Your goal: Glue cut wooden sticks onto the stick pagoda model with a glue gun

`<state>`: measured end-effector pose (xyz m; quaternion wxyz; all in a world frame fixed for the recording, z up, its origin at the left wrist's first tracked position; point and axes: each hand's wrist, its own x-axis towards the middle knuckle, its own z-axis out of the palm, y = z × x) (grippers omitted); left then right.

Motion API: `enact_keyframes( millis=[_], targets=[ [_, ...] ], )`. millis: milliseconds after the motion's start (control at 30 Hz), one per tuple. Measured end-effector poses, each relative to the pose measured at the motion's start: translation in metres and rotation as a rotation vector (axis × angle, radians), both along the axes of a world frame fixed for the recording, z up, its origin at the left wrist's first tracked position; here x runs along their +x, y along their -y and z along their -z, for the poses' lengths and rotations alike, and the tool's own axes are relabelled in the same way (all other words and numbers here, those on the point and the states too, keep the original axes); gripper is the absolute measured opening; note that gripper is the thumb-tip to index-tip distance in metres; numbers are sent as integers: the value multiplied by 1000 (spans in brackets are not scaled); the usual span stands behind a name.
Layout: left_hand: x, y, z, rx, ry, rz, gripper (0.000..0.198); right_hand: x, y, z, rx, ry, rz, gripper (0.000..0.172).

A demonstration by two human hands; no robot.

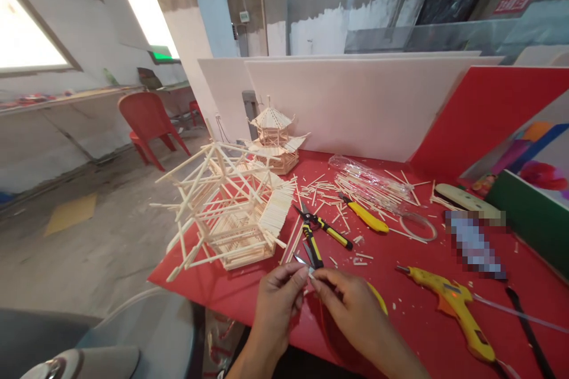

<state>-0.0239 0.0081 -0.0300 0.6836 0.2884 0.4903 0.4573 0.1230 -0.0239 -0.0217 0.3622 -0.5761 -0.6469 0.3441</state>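
Note:
My left hand [278, 296] and my right hand [344, 299] meet at the table's front edge, fingertips pinched together. Between them is a small pale piece [310, 272], mostly covered by the fingers. A thin metal blade [300, 260] pokes out just beyond the left fingertips. Past my right hand shows a curved yellow edge [379, 299]; whether it belongs to the blade I cannot tell. Just ahead lie yellow-and-black cutters [315, 234] with their handles spread. To the left stands an open frame of wooden sticks [222, 189] with a slatted roof part.
Behind stands a wooden-stick pagoda model [272, 136]. Loose sticks and a plastic bag of sticks [371, 180] lie on the red table [368, 337]. A yellow-handled cutter [365, 217], a clear coil [418, 228] and a yellow glue gun [453, 299] are on the right.

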Motion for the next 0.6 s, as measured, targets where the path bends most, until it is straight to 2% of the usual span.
enact_keyframes(
  millis=[100, 233, 400, 500, 600],
  targets=[
    [-11, 3, -7, -7, 63, -76, 39, -18, 2, -4, -8, -97, -25, 27],
    [-24, 5, -16, 26, 104, -88, 41, -32, 2, -9, 13, -86, -46, 33],
    [-31, 7, -19, 76, 116, -121, 39, -42, 4, -16, 22, -145, -103, 32],
    [-36, 7, -20, 82, 116, -121, 39, -47, 5, -15, 58, -124, -83, 39],
    [-40, 5, -20, 64, 168, -124, 39, -53, 5, -12, 158, -59, -38, 37]
  ],
)
